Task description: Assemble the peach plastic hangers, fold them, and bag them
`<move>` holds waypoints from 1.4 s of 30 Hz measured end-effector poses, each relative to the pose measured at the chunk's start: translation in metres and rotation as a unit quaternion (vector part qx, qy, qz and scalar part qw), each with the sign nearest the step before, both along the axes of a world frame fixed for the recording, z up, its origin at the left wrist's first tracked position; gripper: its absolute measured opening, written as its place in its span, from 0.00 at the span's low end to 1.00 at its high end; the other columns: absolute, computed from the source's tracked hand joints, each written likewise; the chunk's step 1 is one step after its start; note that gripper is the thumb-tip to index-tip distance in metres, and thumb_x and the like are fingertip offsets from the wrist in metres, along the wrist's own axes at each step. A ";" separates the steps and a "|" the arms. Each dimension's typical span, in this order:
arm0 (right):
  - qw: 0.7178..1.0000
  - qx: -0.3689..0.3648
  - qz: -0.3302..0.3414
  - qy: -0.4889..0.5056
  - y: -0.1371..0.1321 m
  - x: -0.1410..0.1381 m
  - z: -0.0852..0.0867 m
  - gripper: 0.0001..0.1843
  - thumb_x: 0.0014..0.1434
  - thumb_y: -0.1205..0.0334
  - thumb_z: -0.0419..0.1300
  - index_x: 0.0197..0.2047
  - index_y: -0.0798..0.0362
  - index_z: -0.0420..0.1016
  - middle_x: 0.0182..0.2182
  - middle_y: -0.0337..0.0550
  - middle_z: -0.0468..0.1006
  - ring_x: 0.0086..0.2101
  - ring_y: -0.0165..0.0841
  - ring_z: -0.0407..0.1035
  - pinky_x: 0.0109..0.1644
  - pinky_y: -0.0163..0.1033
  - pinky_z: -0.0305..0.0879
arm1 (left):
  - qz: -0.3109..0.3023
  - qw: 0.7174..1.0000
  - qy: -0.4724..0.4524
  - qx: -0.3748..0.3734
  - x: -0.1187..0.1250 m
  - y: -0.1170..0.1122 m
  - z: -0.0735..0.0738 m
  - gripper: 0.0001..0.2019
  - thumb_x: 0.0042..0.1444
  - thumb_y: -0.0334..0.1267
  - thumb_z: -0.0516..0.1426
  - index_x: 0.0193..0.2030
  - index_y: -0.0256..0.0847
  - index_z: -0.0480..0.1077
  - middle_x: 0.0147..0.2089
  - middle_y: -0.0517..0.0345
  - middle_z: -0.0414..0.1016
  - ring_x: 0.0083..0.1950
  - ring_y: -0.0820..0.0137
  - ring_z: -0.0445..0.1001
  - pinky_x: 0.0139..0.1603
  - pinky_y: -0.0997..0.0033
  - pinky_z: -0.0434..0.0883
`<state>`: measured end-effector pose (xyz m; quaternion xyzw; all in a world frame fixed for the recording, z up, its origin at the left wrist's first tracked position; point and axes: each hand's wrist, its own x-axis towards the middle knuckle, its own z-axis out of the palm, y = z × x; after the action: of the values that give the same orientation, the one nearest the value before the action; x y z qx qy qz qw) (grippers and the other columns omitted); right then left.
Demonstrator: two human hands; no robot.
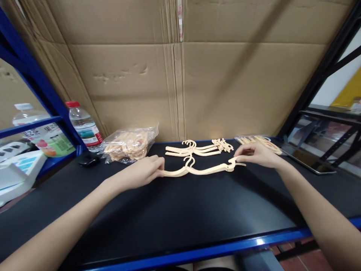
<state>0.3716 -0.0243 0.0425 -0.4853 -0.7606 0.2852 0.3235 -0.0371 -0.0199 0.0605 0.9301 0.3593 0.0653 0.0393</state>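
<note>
A cream folding clothes hanger [207,171] stretches between my hands just above the black tabletop, its two hooks pointing up and away from me. My left hand [148,170] is closed round its left arm end. At the other end, the thumb and fingers of my right hand [256,154] pinch a small cream end piece [231,162] at the hanger's right tip. Behind it lie several more cream hangers [194,149], their hooks bunched together. A small heap of cream clips [222,145] rests at the right end of those hangers.
At the back left are a plastic bag of cream parts [129,145], a red-capped water bottle [86,126] and a black object [89,159]. A second bag [258,142] and a flat dark tablet-like device [310,162] lie right. Cardboard [239,75] walls the back.
</note>
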 end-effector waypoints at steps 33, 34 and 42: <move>0.983 -0.017 0.045 -0.176 -0.002 0.009 -0.009 0.15 0.47 0.56 0.65 0.39 0.51 0.78 0.37 0.44 0.78 0.36 0.37 0.70 0.40 0.40 0.66 | -0.082 0.990 -0.106 -0.038 0.002 0.015 -0.027 0.10 0.62 0.35 0.50 0.48 0.42 0.69 0.47 0.52 0.70 0.47 0.65 0.70 0.49 0.67 0.68; 0.984 0.001 0.048 -0.173 -0.004 0.005 -0.008 0.17 0.47 0.56 0.65 0.42 0.50 0.77 0.41 0.45 0.77 0.39 0.38 0.69 0.43 0.41 0.66 | -0.080 0.990 -0.111 -0.036 0.002 0.015 -0.028 0.11 0.61 0.35 0.52 0.49 0.43 0.69 0.49 0.52 0.69 0.49 0.65 0.70 0.50 0.67 0.68; 0.978 0.053 0.124 -0.161 -0.006 -0.039 -0.018 0.14 0.48 0.57 0.66 0.39 0.51 0.77 0.34 0.42 0.76 0.34 0.35 0.67 0.40 0.39 0.64 | -0.082 0.986 -0.139 -0.048 0.011 0.011 -0.036 0.12 0.64 0.36 0.50 0.50 0.43 0.70 0.47 0.51 0.71 0.48 0.64 0.70 0.50 0.64 0.68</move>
<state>0.3325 -0.0307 0.0242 -0.4086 -0.8713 0.2001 0.1840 -0.0263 -0.0092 0.0243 0.9351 0.2759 0.1734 0.1390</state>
